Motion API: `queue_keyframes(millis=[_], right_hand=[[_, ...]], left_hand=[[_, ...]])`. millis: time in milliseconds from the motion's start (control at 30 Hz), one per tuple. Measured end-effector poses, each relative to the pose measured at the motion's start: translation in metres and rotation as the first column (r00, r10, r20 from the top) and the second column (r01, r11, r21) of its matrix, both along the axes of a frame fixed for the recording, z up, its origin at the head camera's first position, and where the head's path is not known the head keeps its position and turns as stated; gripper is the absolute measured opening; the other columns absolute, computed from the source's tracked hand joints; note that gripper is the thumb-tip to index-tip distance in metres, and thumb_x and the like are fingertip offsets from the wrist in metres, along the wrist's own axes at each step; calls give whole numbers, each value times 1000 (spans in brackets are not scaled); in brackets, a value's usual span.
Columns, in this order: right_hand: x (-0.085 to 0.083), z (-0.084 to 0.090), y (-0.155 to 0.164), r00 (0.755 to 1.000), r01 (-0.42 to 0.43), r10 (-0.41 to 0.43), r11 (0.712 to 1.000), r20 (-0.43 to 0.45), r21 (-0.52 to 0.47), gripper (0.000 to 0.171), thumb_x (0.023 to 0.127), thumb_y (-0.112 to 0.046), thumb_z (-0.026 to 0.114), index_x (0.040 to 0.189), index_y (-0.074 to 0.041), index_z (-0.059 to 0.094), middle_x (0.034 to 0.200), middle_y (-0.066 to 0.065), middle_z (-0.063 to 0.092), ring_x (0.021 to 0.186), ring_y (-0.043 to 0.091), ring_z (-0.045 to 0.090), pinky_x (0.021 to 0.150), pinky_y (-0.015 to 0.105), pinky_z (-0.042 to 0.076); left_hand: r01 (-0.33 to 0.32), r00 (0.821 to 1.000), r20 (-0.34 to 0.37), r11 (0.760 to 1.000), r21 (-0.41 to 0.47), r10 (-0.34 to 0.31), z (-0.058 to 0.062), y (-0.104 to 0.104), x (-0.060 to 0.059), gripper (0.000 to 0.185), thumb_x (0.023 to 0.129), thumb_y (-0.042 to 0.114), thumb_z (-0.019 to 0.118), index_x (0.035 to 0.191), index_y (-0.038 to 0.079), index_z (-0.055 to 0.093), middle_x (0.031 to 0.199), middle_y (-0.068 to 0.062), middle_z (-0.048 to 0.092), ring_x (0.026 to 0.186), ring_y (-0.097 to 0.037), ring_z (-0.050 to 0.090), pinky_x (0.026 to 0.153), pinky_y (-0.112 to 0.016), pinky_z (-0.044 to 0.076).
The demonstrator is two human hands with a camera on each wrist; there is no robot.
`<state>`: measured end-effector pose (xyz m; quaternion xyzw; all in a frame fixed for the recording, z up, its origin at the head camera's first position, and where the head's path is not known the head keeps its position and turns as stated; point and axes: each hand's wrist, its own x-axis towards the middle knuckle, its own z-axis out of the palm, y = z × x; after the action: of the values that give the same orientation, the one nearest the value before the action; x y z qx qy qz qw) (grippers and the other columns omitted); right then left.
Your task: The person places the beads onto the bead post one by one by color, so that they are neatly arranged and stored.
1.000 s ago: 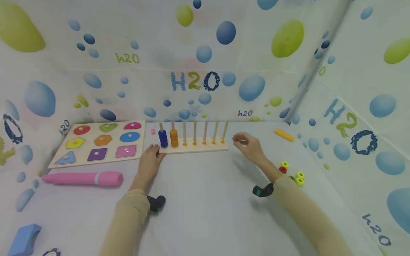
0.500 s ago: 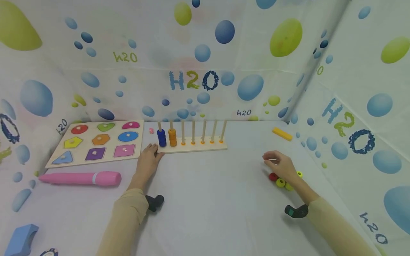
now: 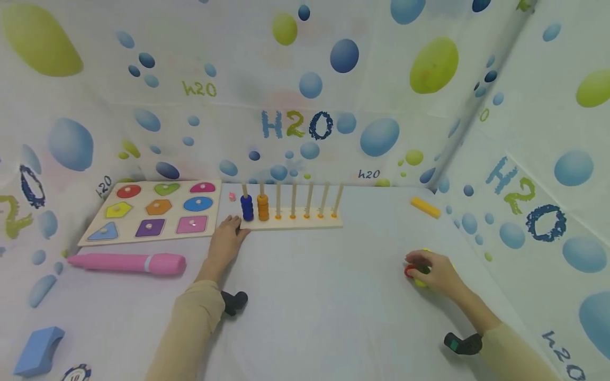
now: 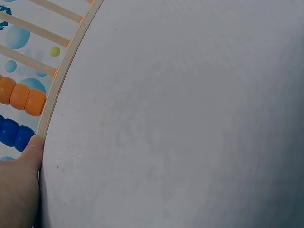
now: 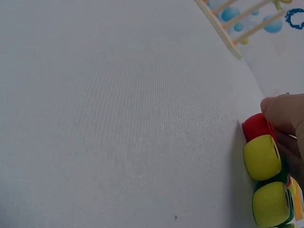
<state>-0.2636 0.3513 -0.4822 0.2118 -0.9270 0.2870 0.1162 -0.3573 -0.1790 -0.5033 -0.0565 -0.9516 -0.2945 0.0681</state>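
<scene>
My head view looks forward and down from afar; both close wrist views share its long wooden peg rack (image 3: pixel 292 222) beyond my fingers.

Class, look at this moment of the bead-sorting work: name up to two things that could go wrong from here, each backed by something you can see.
1. The right hand reaches over several loose beads bunched together, the red bead against the yellow beads; its grip may nudge neighbours, and they may roll off.
2. The left hand touches only the near corner of the peg rack; a bump at the far end might swing it.
</scene>
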Motion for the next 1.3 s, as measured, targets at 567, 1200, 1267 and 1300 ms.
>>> queue_keyframes(millis=[567,1200,1267,1300], right_hand=[[-5,3,-8,1000,-18,18,999,-19,40,26,76,-3,77,100,-10,69,95,-1,69,83,14,65,73,22,56],[-82,67,-127,973,-163,112,953,-201,-257,28,84,2,68,112,0,62,107,12,66,98,26,63,83,39,54],[-91,75,-143,966,-175,114,948,-232,-266,28,84,3,68,112,1,62,108,12,65,99,26,63,84,37,54],[-96,79,-151,963,-183,117,946,-242,-268,28,84,4,67,111,2,61,108,13,65,100,25,63,84,36,54]], left_hand=[[1,998,-56,1000,-26,-2,-3,1,1,53,95,25,58,131,-11,46,135,-28,45,131,-42,34,109,-52,28],[-18,997,-81,1000,-19,17,-3,-1,3,51,94,24,60,130,-10,49,135,-27,47,130,-42,36,109,-52,29],[-16,997,-81,1000,-17,15,-3,-1,2,51,94,25,60,130,-10,49,135,-27,47,130,-41,36,109,-52,29],[-15,997,-79,1000,-17,13,-3,-1,2,52,94,25,60,130,-10,49,135,-27,47,130,-41,36,109,-52,29]])
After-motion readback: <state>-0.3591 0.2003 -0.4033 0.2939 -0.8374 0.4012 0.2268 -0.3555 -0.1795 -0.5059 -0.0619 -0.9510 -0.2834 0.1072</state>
